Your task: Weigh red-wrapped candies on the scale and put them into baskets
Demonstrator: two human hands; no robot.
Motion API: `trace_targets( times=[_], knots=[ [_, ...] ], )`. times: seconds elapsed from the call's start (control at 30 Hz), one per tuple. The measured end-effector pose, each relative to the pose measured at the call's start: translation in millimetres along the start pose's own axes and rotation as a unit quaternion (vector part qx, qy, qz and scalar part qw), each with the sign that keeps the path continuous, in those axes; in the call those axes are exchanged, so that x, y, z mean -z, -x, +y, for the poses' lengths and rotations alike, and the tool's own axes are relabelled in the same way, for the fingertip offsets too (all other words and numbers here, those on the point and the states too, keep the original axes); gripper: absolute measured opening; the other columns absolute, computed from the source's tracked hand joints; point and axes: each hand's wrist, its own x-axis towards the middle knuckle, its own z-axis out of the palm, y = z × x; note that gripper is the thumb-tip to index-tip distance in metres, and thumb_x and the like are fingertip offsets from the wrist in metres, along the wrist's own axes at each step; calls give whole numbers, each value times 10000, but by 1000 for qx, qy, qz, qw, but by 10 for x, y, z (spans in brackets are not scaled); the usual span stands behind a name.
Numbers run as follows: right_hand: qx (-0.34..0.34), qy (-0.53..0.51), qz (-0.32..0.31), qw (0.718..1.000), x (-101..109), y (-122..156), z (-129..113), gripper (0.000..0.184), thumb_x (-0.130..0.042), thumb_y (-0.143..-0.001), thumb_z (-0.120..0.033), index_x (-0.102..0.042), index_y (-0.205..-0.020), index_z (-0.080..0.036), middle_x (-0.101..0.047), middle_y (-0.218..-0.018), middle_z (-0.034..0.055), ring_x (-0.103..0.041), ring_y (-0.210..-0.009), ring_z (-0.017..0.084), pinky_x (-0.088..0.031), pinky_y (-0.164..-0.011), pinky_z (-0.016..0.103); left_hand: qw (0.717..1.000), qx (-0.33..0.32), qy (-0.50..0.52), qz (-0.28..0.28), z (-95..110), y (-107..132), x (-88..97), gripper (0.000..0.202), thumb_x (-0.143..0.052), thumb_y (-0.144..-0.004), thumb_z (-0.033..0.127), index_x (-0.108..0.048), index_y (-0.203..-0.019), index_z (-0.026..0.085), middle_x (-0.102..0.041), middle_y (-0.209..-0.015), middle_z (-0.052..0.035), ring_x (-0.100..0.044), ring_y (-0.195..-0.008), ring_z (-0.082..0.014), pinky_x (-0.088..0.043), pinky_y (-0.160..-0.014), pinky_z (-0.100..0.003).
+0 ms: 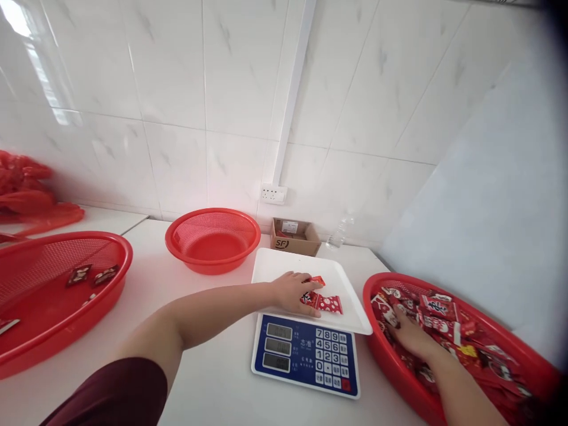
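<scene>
My left hand [293,293] rests on the white tray [284,266] of a blue-faced electronic scale [306,354]. Its fingers curl over small red candy packets [326,303] that lie on the tray. My right hand [410,334] reaches into a red basket [528,361] at the right that is full of red and white candy packets. Its fingers are buried among the packets, so what they hold is hidden.
A second red basket [213,239] stands behind the scale by the tiled wall. A large red basket [48,307] at left holds a few dark packets. A small cardboard box [295,235], a clear bottle [339,232] and a wall socket [273,193] are at the back.
</scene>
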Motion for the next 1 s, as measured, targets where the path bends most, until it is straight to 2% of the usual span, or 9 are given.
trace_targets(
  times=[0.13,0.27,0.37,0.53,0.63,0.7,0.8,0.9,1.0],
  knots=[
    [-18,-7,-40,999,61,39,-43,761,-429,-734,-506,-292,-1414,-194,-432,-1374,173,-395,-1263,344,-333,-989,543,998,5,-65,24,-19,-137,-7,708,-459,-740,689,-447,-1283,234,-537,-1183,-131,-498,-1079,-314,-402,-870,-419],
    [-22,-17,-64,998,77,40,-55,795,-442,-732,-514,-252,-1426,-178,-350,-1428,176,-355,-1289,341,-308,-1009,536,996,43,-45,60,-85,-117,-9,629,-502,-718,682,-522,-1156,232,-557,-1091,-92,-568,-953,-266,-453,-745,-343],
    [-21,-23,-65,997,65,30,-36,791,-445,-735,-512,-253,-1424,-173,-354,-1423,186,-362,-1285,343,-299,-1010,540,989,79,-10,128,-131,-43,79,601,-508,-727,666,-530,-1117,210,-573,-1069,-77,-604,-878,-230,-463,-728,-323],
    [-7,-33,-45,998,30,6,11,770,-456,-734,-501,-267,-1417,-201,-416,-1384,171,-376,-1277,339,-298,-1008,542,959,130,14,250,-332,216,531,447,-472,-792,597,-554,-1004,212,-608,-1026,-44,-594,-902,-200,-456,-727,-283],
    [-6,-35,-43,998,15,-8,24,774,-460,-732,-502,-265,-1417,-200,-418,-1381,175,-378,-1275,339,-297,-1008,539,925,229,-27,302,-620,463,849,431,-461,-800,583,-543,-1020,222,-606,-1048,-44,-592,-907,-200,-447,-735,-279],
    [-10,-37,-45,998,10,-14,27,780,-461,-730,-503,-261,-1418,-194,-415,-1383,177,-377,-1276,338,-295,-1012,534,908,306,-52,283,-848,641,1000,483,-405,-803,626,-543,-1038,228,-588,-1122,-64,-602,-883,-220,-453,-692,-293],
    [-8,-41,-46,998,15,-17,26,787,-465,-728,-502,-260,-1418,-185,-408,-1387,183,-373,-1278,341,-291,-1014,531,903,378,-67,192,-1107,837,1082,634,-340,-792,672,-478,-1196,204,-531,-1241,-139,-595,-943,-306,-460,-730,-385],
    [-8,-40,-53,998,28,-13,23,789,-465,-728,-501,-258,-1420,-183,-408,-1387,185,-374,-1276,346,-291,-1010,538,925,346,-68,142,-1129,826,980,729,-315,-806,664,-353,-1340,170,-386,-1392,-195,-417,-1205,-399,-368,-900,-524],
    [-11,-34,-57,998,36,-7,21,793,-463,-727,-509,-259,-1421,-185,-410,-1386,183,-383,-1271,344,-298,-1005,535,958,247,-68,128,-902,578,732,678,-316,-839,621,-341,-1363,192,-283,-1470,-150,-201,-1350,-345,-172,-1051,-537]
  ],
)
